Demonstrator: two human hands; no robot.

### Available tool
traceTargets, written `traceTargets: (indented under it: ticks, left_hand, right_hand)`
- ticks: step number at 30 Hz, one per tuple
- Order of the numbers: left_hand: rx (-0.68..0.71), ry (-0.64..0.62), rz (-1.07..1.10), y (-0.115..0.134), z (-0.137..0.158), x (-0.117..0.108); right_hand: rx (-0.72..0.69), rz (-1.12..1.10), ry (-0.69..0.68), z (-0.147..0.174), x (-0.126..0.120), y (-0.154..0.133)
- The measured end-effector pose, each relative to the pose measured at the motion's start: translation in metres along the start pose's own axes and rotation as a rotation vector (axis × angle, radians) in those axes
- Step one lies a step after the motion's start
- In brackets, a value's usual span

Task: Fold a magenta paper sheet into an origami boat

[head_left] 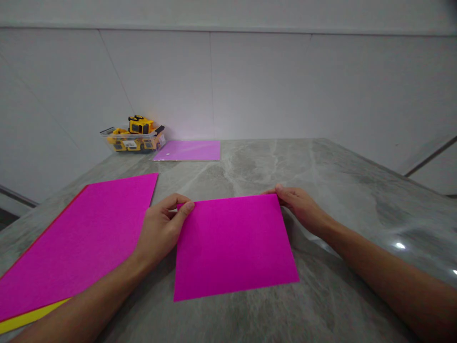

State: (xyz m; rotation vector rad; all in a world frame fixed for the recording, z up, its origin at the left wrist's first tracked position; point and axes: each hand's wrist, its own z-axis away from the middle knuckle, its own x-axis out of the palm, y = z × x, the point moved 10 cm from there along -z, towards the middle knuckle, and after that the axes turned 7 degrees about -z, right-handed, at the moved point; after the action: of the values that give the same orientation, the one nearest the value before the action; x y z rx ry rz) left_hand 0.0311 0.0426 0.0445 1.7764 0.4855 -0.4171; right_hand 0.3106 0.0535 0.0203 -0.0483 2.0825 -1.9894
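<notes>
On the grey table (257, 166), left hand (161, 229) and right hand (297, 204) pinch the magenta sheet's (233, 250) far corners, its body spreading nearside.

- Light was dim and fairly even.
- Small white glare spots marked the table (357, 195) at right.
- A soft shadow lay beside the sheet (235, 247).
- Top right corner was dark.
- Edges looked stretched, fine detail soft.

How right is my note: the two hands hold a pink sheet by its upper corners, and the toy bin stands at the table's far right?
One slip: the toy bin stands at the far left of the table, as the head view shows. The left hand and right hand do hold the pink sheet by its upper corners.
</notes>
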Motion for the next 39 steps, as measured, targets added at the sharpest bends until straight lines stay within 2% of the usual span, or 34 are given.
traceTargets:
  ticks: [4, 9, 12, 15, 24, 28, 33, 39]
  left_hand:
    - [-0.010, -0.117, 0.041, -0.002, 0.004, 0.017]
    - [-0.014, -0.355, 0.096, -0.010, 0.002, 0.039]
    - [0.011, -0.420, 0.078, -0.007, 0.004, 0.045]
    - [0.019, -0.453, 0.050, -0.003, 0.008, 0.048]
    - [0.012, -0.372, 0.017, -0.005, 0.000, 0.035]
    - [-0.066, -0.366, 0.078, -0.011, -0.001, 0.032]
    - [-0.098, -0.380, 0.196, -0.015, 0.000, 0.032]
    - [-0.110, -0.196, 0.442, -0.025, -0.018, 0.008]
  right_hand:
    - [0.099, -0.042, -0.019, 0.011, 0.023, 0.008]
    - [0.028, 0.005, -0.016, 0.017, 0.029, 0.001]
    - [0.033, 0.009, -0.058, 0.019, 0.033, 0.001]
    - [-0.001, 0.033, -0.046, 0.020, 0.034, -0.003]
    - [-0.074, 0.087, 0.083, 0.017, 0.013, -0.013]
    - [-0.066, 0.067, 0.121, 0.013, 0.002, -0.009]
    - [-0.027, 0.014, 0.115, 0.012, -0.004, -0.004]
    - [-0.042, -0.019, 0.215, 0.012, -0.024, -0.007]
